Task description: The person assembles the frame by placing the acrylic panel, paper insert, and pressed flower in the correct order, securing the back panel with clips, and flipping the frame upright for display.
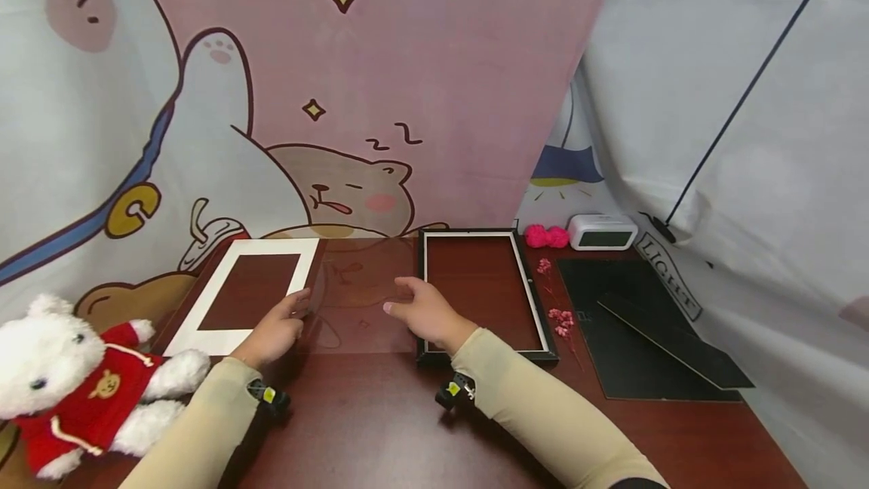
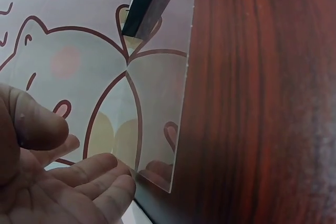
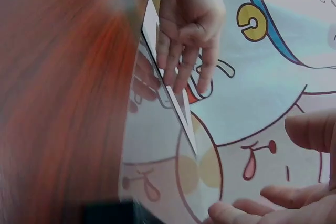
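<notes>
A clear, reflective sheet (image 1: 363,315) lies flat on the table between a white mat with a rectangular opening (image 1: 220,341) and an upright-lying black picture frame (image 1: 541,315) with a white inner edge. My left hand (image 1: 274,330) is over the mat's right side, fingers extended toward the sheet's left edge. Opposite it, my right hand (image 1: 431,313) hovers beside the picture frame's left side, thumb and fingers spread toward the sheet. Both palms face each other with nothing held. In the left wrist view, the sheet's straight edge (image 2: 181,108) and the wall's reflection show.
Right of the frame lie pink dried flowers (image 1: 562,321) and a black backing board (image 1: 611,353) with a raised stand flap (image 1: 672,342). Behind are a white digital clock (image 1: 603,232) and a pink object (image 1: 546,236). A plush toy (image 1: 102,383) sits at left.
</notes>
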A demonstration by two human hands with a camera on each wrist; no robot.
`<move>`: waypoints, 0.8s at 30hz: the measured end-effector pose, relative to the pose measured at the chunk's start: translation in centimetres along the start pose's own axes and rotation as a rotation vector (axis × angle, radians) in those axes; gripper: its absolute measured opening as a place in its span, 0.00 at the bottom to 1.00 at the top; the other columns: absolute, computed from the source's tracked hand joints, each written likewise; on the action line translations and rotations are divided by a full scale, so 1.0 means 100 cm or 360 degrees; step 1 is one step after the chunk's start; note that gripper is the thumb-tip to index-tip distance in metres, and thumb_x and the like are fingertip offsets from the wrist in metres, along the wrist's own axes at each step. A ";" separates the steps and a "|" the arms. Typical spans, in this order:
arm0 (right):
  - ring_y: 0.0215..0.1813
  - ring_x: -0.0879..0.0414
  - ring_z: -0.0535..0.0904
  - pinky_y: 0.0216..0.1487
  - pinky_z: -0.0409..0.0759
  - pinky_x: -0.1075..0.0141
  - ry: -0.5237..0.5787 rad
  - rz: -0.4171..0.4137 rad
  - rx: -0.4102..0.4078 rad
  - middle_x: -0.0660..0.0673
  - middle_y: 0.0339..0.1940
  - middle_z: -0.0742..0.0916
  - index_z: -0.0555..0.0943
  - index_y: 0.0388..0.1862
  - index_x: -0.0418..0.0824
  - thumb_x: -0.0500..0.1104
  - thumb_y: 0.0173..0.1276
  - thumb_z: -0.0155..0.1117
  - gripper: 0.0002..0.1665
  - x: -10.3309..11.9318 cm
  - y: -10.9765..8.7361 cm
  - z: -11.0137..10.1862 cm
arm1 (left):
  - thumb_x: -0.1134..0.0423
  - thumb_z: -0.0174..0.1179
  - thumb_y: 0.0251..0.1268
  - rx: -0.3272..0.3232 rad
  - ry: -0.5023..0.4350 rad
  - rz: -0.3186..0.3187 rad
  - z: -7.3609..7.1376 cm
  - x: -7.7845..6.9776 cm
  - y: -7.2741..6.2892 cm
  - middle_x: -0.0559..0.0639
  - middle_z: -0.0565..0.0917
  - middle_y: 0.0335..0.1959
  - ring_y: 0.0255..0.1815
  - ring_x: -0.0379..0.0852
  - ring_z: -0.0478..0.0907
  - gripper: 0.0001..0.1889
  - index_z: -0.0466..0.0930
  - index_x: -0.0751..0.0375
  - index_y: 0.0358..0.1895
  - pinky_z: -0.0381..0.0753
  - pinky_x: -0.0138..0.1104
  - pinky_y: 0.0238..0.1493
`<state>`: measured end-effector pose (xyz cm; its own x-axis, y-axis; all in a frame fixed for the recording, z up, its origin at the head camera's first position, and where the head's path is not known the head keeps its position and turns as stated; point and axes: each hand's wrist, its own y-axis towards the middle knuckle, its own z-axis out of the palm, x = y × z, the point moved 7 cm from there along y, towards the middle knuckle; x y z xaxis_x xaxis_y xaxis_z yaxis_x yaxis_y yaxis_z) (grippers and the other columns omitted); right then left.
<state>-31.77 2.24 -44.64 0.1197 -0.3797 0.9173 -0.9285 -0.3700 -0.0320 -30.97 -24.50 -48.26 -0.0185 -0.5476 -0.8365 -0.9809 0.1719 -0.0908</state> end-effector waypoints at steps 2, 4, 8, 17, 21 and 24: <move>0.79 0.38 0.68 0.76 0.69 0.42 0.0016 0.0033 -0.0037 0.32 0.79 0.73 0.67 0.80 0.32 0.46 0.76 0.67 0.39 -0.002 0.003 0.007 | 0.80 0.45 0.55 -0.0006 0.0009 -0.0004 -0.001 0.002 0.001 0.79 0.61 0.78 0.79 0.77 0.60 0.44 0.51 0.77 0.82 0.71 0.53 0.66; 0.80 0.38 0.66 0.77 0.67 0.42 0.0042 0.0074 -0.0065 0.33 0.80 0.72 0.66 0.80 0.31 0.47 0.76 0.67 0.41 -0.004 0.005 0.013 | 0.80 0.44 0.57 -0.0005 0.0021 0.0003 -0.001 0.003 0.002 0.79 0.61 0.78 0.79 0.77 0.60 0.42 0.51 0.77 0.81 0.70 0.56 0.69; 0.79 0.36 0.68 0.76 0.68 0.41 0.0116 0.0145 -0.0101 0.31 0.80 0.71 0.64 0.80 0.29 0.49 0.76 0.67 0.43 -0.006 0.007 0.022 | 0.80 0.42 0.62 -0.0004 0.0041 0.0017 -0.001 0.007 0.003 0.80 0.61 0.78 0.78 0.78 0.60 0.39 0.52 0.77 0.81 0.65 0.62 0.75; 0.76 0.37 0.72 0.73 0.72 0.42 0.0141 0.0213 -0.0119 0.31 0.77 0.74 0.67 0.79 0.30 0.52 0.72 0.68 0.44 -0.006 0.007 0.034 | 0.79 0.41 0.65 -0.0013 0.0030 -0.0048 -0.001 0.010 0.005 0.79 0.62 0.78 0.78 0.76 0.62 0.38 0.52 0.74 0.82 0.65 0.63 0.75; 0.76 0.37 0.71 0.73 0.72 0.42 0.0115 0.0221 -0.0144 0.32 0.77 0.75 0.68 0.78 0.30 0.52 0.72 0.68 0.44 -0.006 0.008 0.035 | 0.79 0.41 0.66 -0.0014 -0.0005 -0.0081 -0.002 0.009 0.006 0.79 0.62 0.77 0.78 0.75 0.63 0.38 0.51 0.74 0.82 0.65 0.63 0.75; 0.77 0.37 0.71 0.74 0.71 0.42 0.0110 0.0224 -0.0163 0.31 0.77 0.75 0.68 0.78 0.29 0.52 0.72 0.68 0.44 -0.005 0.008 0.034 | 0.78 0.41 0.67 -0.0030 -0.0013 -0.0086 -0.003 0.007 0.006 0.80 0.62 0.76 0.77 0.75 0.65 0.37 0.50 0.74 0.82 0.67 0.62 0.74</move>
<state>-31.32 -0.77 -46.48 -0.0349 -0.3612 0.9318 -0.9658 -0.2277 -0.1244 -31.65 -25.01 -48.75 0.0359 -0.5491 -0.8350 -0.9840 0.1267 -0.1256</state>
